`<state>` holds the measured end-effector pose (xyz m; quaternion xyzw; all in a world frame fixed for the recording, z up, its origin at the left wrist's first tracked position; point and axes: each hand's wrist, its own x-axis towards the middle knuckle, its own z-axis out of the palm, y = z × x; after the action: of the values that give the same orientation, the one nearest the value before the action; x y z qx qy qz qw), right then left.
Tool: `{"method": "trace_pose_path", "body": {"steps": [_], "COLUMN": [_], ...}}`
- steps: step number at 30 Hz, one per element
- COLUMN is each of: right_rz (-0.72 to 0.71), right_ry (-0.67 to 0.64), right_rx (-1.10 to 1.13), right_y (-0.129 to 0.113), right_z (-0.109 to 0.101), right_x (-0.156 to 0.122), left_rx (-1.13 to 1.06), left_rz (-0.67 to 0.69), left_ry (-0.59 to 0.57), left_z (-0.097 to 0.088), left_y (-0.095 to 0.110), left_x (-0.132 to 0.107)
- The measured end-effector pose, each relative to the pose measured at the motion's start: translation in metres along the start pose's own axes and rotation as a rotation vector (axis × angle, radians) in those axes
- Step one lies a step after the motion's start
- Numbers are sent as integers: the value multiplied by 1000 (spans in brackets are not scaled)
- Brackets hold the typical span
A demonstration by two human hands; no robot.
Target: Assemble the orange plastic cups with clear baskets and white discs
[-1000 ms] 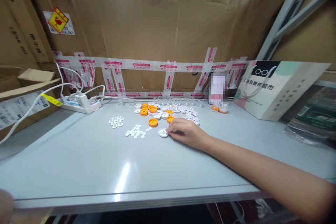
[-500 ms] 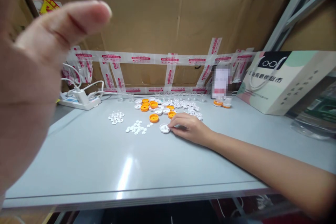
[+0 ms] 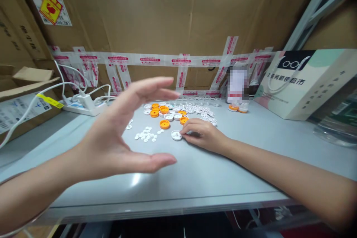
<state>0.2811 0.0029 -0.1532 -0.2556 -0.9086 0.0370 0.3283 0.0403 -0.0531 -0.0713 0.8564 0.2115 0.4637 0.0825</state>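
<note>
My right hand rests on the table with its fingers closed on the right edge of a round white plastic cap, which lies flat with small parts inside. In the air above the table, my left hand is open, thumb and fingers spread wide with nothing between them. Beyond it lie small white discs. Orange caps and white caps are grouped behind the held one. A pile of small white ring-like pieces sits behind my right hand.
A white power strip with cables is at the back left, beside an open cardboard box. At the back right stand a phone, two orange-based clear containers and a paper bag. A large cardboard sheet backs the table.
My left hand has come down and forward from close to the camera to above the table, its fingers spread. My right hand stays at the white cap.
</note>
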Motion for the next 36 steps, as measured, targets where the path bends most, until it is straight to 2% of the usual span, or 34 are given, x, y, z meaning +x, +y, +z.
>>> {"method": "trace_pose_path", "body": {"steps": [4, 7, 12, 22, 30, 36], "right_rz": [4, 3, 4, -24, -95, -81], "right_ry": [-6, -4, 0, 3, -24, -59], "right_rx": [-10, -27, -35, -74, -142, -149], "right_y": [1, 1, 1, 3, 0, -1], "right_z": [2, 2, 1, 2, 0, -6], "right_x": [0, 0, 1, 0, 2, 1], "left_rx": [-12, 36, 204, 272, 225, 187], "left_rz": [-188, -285, -280, -312, -361, -392], "left_ry": [-255, -340, -412, -467, -454, -444], "left_z": [20, 36, 54, 71, 70, 70], "left_y": [-34, -54, -67, -68, -68, -71], "left_x": [-14, -20, -18, -13, -16, -17]}}
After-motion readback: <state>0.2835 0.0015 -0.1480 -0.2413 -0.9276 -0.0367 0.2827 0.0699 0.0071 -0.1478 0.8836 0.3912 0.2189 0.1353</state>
